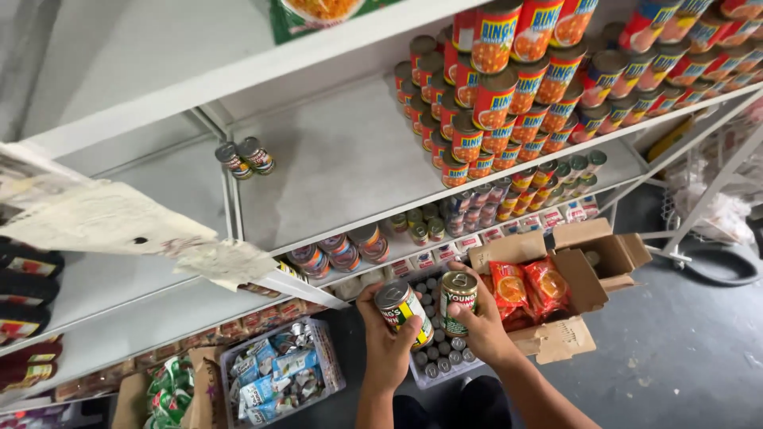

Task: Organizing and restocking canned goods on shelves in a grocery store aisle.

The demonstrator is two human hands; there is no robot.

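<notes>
**Tech A:** White metal shelving (334, 159) is filling the view, seen from above, with grey floor (683, 334) showing at the lower right. What is standing on the upper shelves?

**Tech B:** Red-labelled cans (509, 87) are sitting in stacked rows at the right end, apparently so the labels face the aisle. Two small tins (245, 157) are standing alone near the left upright, well apart from the stack.

**Tech A:** And below?

**Tech B:** An open cardboard box (588, 270) is resting on the floor with its flaps folded out, which is leaving the orange packets (526, 287) inside within reach. Beside it, a shallow tray of small cans (441, 357) is lying directly under the hands. A clear bin of foil sachets (278, 369) is sitting further left.

**Tech A:** State of the hands?

**Tech B:** The left hand (387, 345) is gripping a yellow-labelled can (404, 310), fingers (367, 300) wrapped around its side, tilted so the lid is facing the camera. The right hand (486, 330) is clasping a green-labelled can (458, 300) upright, fingers (470, 274) curled over its rim. Both cans are being held side by side just above the tray, below the lowest shelf edge, probably for label comparison.
</notes>
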